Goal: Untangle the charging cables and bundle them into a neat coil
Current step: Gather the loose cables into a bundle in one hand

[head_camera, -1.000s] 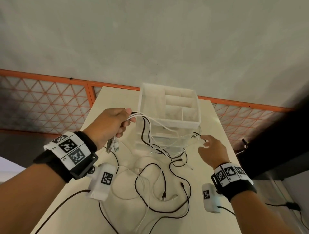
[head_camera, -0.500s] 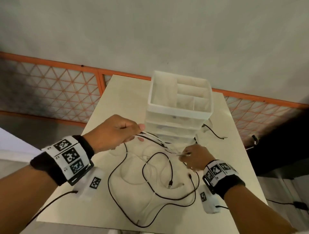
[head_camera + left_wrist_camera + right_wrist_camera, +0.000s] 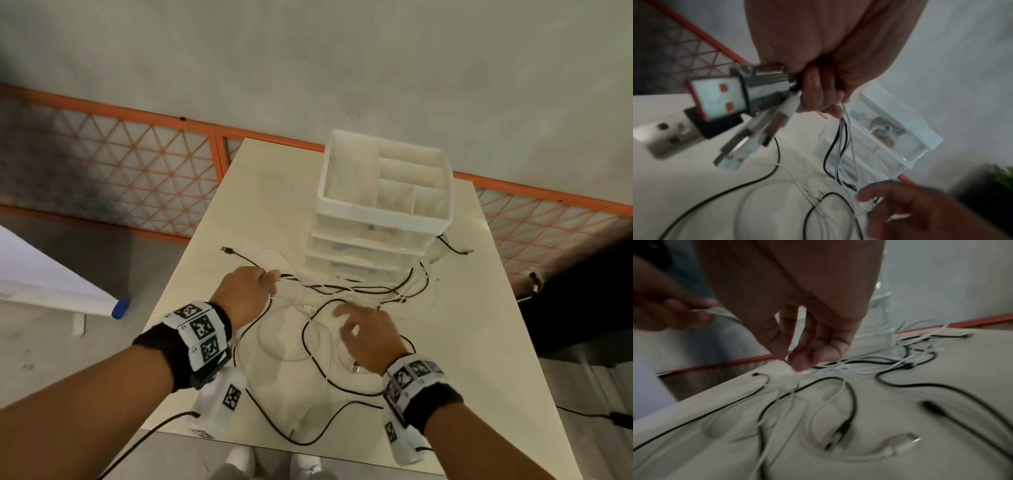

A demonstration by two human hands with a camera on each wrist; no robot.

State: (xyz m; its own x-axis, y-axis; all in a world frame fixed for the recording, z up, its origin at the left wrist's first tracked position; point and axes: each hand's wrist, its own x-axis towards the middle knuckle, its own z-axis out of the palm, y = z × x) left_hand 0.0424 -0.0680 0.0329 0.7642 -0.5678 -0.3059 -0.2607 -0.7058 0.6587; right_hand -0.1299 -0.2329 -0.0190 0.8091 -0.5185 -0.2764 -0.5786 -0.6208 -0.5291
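Grey concrete floor and an orange mesh fence (image 3: 113, 150) lie behind a cream table (image 3: 479, 342). On the table, toward 12 o'clock, stands a clear plastic drawer unit (image 3: 373, 246) with an open divided tray on top. Black and white cables (image 3: 342, 294) sprawl tangled over the tabletop from the foot of the drawers at 12 o'clock down to the near edge at 6 o'clock; one black plug end lies loose at 10 o'clock of the left hand, another at 3 o'clock of the drawers.

Left hand (image 3: 245, 291) is at the table's middle, at 9 o'clock of the tangle, fingers curled tight around a bunch of cable strands. In the left wrist view several USB plugs (image 3: 754, 138) stick out of the fist on one side while black and white strands hang from the other side toward the tabletop.

Right hand (image 3: 366, 337) is at 5 o'clock of the left one, palm down over the tangle, fingers loosely spread. In the right wrist view, which is blurred, its fingertips (image 3: 799, 363) come together just at the white strands; whether they actually pinch one I cannot tell.

A white sheet with a blue corner (image 3: 120, 307) lies on the floor at 9 o'clock.
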